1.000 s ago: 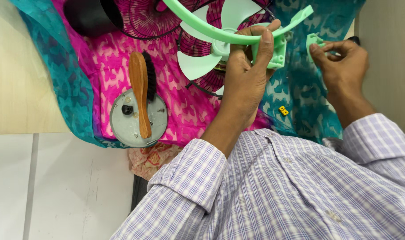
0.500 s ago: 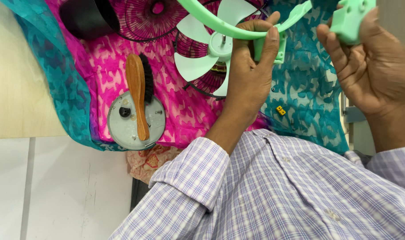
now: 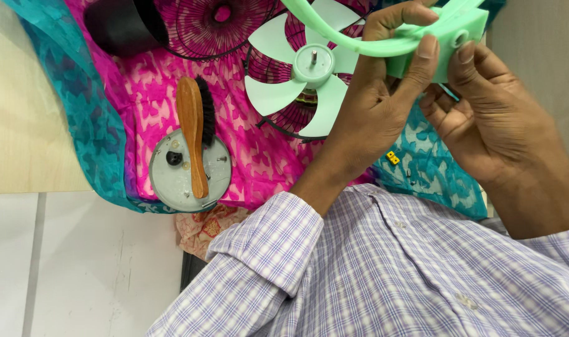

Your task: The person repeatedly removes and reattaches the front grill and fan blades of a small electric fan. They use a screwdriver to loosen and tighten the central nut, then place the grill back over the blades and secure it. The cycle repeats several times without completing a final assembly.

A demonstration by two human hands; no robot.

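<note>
My left hand (image 3: 375, 106) grips a pale green curved plastic ring (image 3: 347, 39), thumb and fingers wrapped around it near its end. My right hand (image 3: 490, 118) holds a small pale green block (image 3: 454, 39) against that end of the ring, fingertips on its face. Both hands are raised above a pale green fan blade (image 3: 297, 84), which sits on a magenta wire grille (image 3: 290, 118). The ring's far part runs out of the top of the view.
A wooden brush (image 3: 194, 137) lies across a grey round disc (image 3: 172, 181) on a pink and teal patterned cloth (image 3: 247, 156). Farther back are a second magenta grille (image 3: 215, 25) and a black object (image 3: 119, 25). Small yellow pieces (image 3: 392, 157) lie on the cloth. A wooden tabletop (image 3: 22, 125) is at left.
My right hand brought the small green block from the right over to the ring's end. Both hands and the ring now sit closer to the camera.
</note>
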